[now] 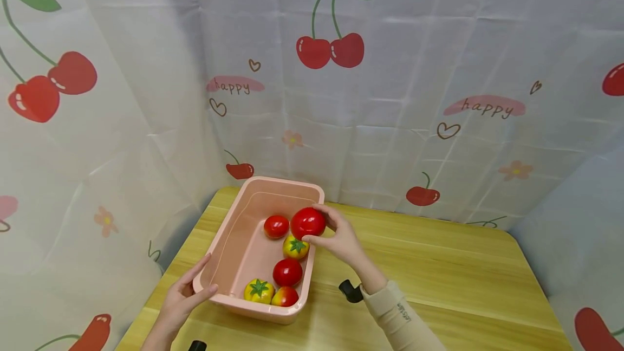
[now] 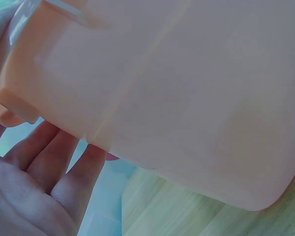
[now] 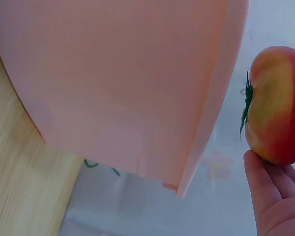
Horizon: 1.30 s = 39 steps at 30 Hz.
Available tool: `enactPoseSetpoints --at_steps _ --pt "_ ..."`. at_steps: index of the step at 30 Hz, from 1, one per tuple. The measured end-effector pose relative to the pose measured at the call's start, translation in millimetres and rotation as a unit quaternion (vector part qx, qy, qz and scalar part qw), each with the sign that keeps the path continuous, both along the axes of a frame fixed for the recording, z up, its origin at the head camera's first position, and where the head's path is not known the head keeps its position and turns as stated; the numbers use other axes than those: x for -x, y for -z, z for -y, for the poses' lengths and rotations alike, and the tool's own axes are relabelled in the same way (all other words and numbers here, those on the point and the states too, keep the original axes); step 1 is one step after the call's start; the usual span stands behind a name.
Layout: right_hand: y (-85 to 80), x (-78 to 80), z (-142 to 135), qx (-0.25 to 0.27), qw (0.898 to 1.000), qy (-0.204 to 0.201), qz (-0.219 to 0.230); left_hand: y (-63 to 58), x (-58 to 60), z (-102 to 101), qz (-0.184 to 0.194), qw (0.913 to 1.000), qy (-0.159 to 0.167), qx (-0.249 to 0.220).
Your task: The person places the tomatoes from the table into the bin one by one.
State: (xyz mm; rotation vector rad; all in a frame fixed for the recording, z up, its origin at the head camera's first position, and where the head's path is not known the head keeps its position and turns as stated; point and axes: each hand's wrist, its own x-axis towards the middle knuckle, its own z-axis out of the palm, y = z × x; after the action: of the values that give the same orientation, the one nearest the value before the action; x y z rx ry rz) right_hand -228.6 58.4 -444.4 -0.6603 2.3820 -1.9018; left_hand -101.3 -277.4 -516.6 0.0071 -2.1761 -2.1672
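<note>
A pink plastic bin (image 1: 265, 312) is on the table in the head view, with several tomatoes inside. My left hand (image 1: 179, 298) grips its near left corner at the rim; the left wrist view shows the fingers against the bin's outer wall (image 2: 187, 98). Over the bin's right rim, my right hand (image 1: 341, 237) holds a large red tomato (image 1: 308, 222) between thumb and fingers. Its yellowish base and green leafy top show in the right wrist view, where the tomato (image 3: 275, 108) is above the rim. Below it lie a yellow tomato (image 1: 292, 251) and a red tomato (image 1: 276, 226).
Along the bin's near right side are a red tomato (image 1: 287, 272), a red-yellow tomato (image 1: 285, 297) and a yellow tomato (image 1: 259, 291). The wooden table (image 1: 439, 270) extends right. A cherry-print curtain (image 1: 380, 123) hangs behind and at both sides.
</note>
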Motion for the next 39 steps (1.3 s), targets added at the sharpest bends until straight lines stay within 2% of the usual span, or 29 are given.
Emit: enactPoseSetpoints --at_steps 20,32,39 --pt "3.7 -7.8 27.7 -0.007 0.999 -0.051 -0.006 -0.5 -0.8 0.5 -0.005 1.0 0.003 0.004" --pt "5.1 -11.6 37.2 0.004 0.997 -0.075 0.015 -1.7 -0.4 -0.3 0.007 0.9999 -0.006 0.011" --pt "-20.6 -26.0 33.6 -0.012 0.996 -0.083 0.009 -1.6 -0.8 0.0 0.008 0.9997 -0.007 0.02"
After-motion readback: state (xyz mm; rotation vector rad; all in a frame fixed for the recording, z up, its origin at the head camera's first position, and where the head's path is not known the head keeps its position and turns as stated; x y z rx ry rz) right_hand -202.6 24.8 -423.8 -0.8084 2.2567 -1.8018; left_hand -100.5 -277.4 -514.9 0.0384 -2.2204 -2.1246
